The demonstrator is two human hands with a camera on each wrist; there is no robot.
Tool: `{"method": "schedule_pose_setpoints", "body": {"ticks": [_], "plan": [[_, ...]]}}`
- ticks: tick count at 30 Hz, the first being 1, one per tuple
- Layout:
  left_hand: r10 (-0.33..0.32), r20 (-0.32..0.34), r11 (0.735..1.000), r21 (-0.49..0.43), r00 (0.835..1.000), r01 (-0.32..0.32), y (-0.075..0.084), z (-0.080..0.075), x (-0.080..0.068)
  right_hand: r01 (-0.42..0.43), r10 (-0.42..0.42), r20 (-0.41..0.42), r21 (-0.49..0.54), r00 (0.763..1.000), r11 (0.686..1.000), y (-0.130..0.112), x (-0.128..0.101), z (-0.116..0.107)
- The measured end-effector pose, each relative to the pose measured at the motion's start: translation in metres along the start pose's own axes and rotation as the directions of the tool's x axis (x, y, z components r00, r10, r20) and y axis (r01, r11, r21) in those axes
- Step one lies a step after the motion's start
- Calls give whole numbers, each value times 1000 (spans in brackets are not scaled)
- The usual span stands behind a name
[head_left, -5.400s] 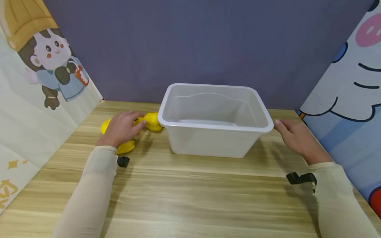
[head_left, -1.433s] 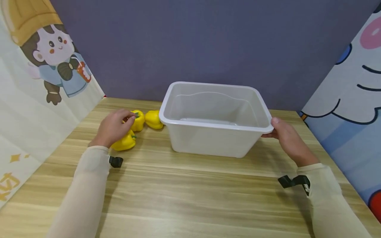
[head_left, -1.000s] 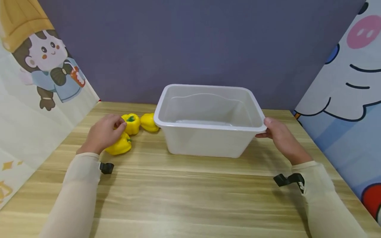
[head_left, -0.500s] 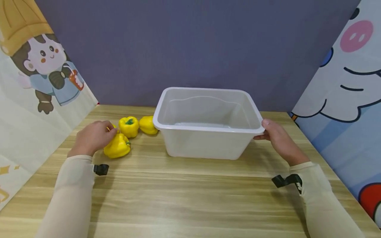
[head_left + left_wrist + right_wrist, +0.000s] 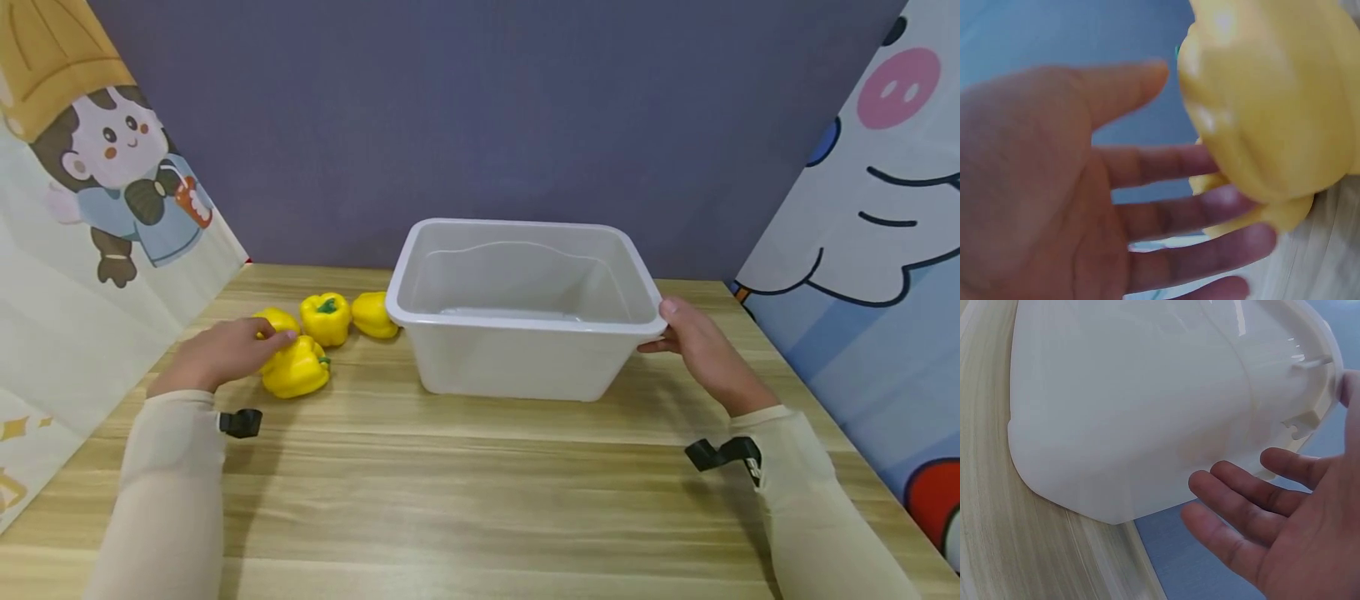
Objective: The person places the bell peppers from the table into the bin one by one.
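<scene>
Several yellow bell peppers lie in a cluster on the table left of a white plastic bin. My left hand is at the left of the cluster, fingertips right at the front pepper and the back-left pepper. In the left wrist view its fingers are spread and nearly straight, reaching beside a pepper, thumb apart. A pepper with its green stem up stands behind. My right hand holds the bin's right rim, thumb on top and fingers beneath, loosely bent in the right wrist view.
Another pepper lies beside the bin's left wall, partly behind its rim. A dark blue-grey panel rises behind the wooden table. Printed cartoon panels stand at left and right.
My left hand has drawn left from over the peppers, leaving more of them in sight. My right hand came up to the bin's rim earlier and has stayed there.
</scene>
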State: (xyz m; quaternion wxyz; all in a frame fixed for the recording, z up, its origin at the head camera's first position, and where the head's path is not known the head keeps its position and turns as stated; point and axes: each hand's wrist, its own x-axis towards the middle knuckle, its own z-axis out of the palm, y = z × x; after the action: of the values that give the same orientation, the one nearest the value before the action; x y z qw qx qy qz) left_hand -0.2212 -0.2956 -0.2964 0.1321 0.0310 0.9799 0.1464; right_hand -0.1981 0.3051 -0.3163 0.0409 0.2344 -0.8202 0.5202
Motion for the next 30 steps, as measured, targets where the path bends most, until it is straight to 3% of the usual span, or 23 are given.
{"method": "schedule_pose_setpoints", "body": {"ticks": [5,9,21,30], "plan": [[32,126,992,-122,992,-16,-6,-1,1,-5,4,11,21,1000,1000,0,0,0],[46,147,985,-173,988,-21,-7,1,2,-3,3,12,24,1000,1000,0,-1,0],[5,210,993,-115,978,20,-6,8,5,-19,18,20,30,1000,999,-2,1,0],[38,186,998,-56,982,-28,-2,12,3,-58,57,9,37,998,998,-2,-1,0]]}}
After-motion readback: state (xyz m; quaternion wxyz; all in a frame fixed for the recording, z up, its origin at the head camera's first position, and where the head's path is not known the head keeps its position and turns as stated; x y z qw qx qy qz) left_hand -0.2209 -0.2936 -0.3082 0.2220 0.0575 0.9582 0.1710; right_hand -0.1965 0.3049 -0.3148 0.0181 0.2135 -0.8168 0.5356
